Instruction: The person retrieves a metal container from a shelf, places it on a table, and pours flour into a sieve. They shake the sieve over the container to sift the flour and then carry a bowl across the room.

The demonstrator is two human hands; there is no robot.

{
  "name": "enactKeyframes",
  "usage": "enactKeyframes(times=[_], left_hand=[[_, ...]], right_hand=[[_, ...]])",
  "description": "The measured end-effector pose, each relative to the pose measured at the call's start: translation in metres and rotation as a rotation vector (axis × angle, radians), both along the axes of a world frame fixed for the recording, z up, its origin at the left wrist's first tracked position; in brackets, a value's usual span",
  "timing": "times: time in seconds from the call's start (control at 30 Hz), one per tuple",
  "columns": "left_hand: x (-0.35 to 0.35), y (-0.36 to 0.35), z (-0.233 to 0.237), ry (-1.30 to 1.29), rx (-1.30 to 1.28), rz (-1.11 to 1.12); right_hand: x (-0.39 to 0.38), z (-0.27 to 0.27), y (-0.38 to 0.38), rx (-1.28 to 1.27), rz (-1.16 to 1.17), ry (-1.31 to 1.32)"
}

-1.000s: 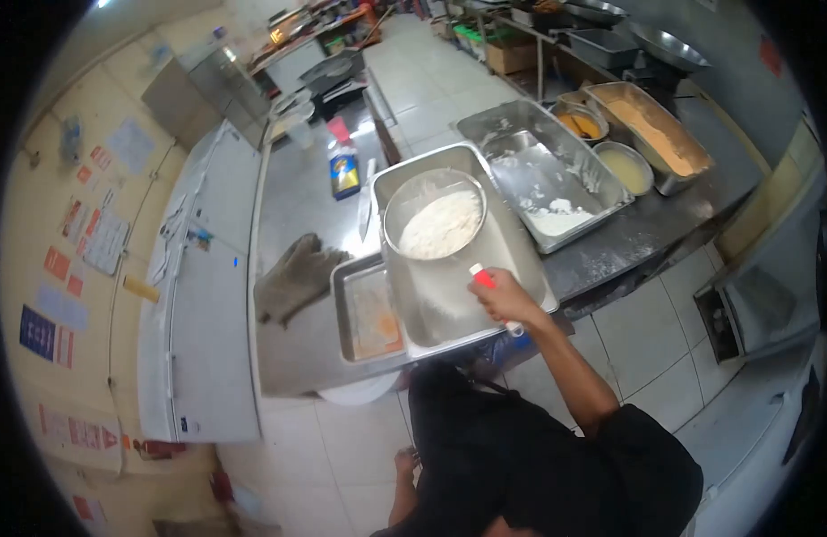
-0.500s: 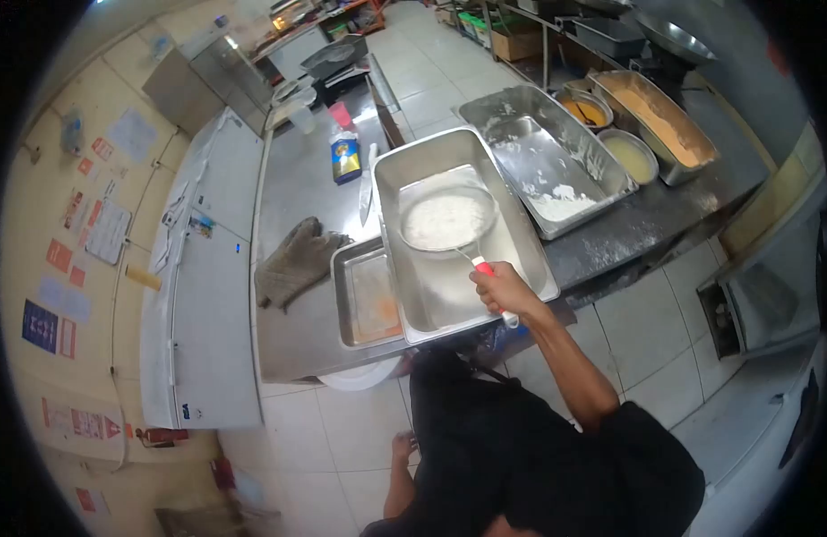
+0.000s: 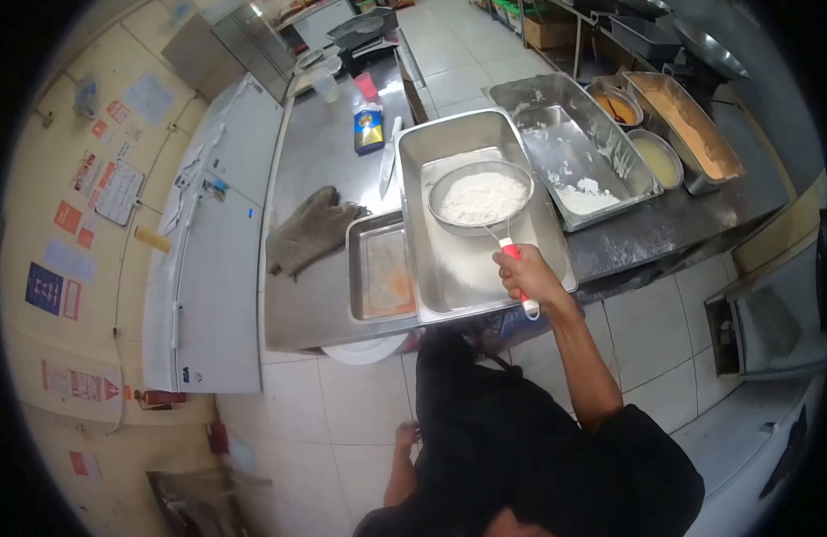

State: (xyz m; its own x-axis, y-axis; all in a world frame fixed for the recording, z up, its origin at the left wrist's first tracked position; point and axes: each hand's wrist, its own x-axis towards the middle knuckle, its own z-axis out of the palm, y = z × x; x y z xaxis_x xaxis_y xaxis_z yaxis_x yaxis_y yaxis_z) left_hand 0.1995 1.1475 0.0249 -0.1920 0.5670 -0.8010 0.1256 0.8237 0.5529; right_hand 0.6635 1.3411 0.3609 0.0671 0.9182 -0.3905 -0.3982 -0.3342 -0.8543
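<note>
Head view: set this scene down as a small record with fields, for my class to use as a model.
right hand: closed on the red-and-white handle of the sieve
left hand: low beside the body; grip unclear
sieve: above the deep pan
sieve contents: white powder
left of pan: shallow tray, grey mitt, knife
right of pan: second deep pan, streaked white inside
surface: metal counter
</note>
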Motion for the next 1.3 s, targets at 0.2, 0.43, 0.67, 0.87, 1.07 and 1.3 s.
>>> enactKeyframes(times=[0.2, 0.43, 0.67, 0.87, 1.07, 1.3], left_hand=[[0.008, 0.028, -0.008, 0.007, 0.156, -0.337], [0.000, 0.017, -0.010, -0.004, 0.064, -0.041], [0.011, 0.021, -0.002, 0.008, 0.035, -0.028], [0.007, 0.020, 0.000, -0.002, 0.038, -0.155], [0.017, 0.033, -0.005, -0.027, -0.005, -0.114], [0.017, 0.039, -0.003, 0.005, -0.034, -0.143]], right_hand=[[-0.005, -0.026, 0.002, -0.014, 0.033, -0.164], [0.001, -0.004, -0.001, -0.031, 0.044, -0.008], [0.003, -0.022, 0.006, -0.016, 0.006, 0.010], [0.005, -0.020, 0.009, -0.029, -0.012, -0.075], [0.010, -0.003, 0.003, -0.036, -0.003, -0.014], [0.004, -0.034, 0.008, -0.017, 0.005, -0.061]])
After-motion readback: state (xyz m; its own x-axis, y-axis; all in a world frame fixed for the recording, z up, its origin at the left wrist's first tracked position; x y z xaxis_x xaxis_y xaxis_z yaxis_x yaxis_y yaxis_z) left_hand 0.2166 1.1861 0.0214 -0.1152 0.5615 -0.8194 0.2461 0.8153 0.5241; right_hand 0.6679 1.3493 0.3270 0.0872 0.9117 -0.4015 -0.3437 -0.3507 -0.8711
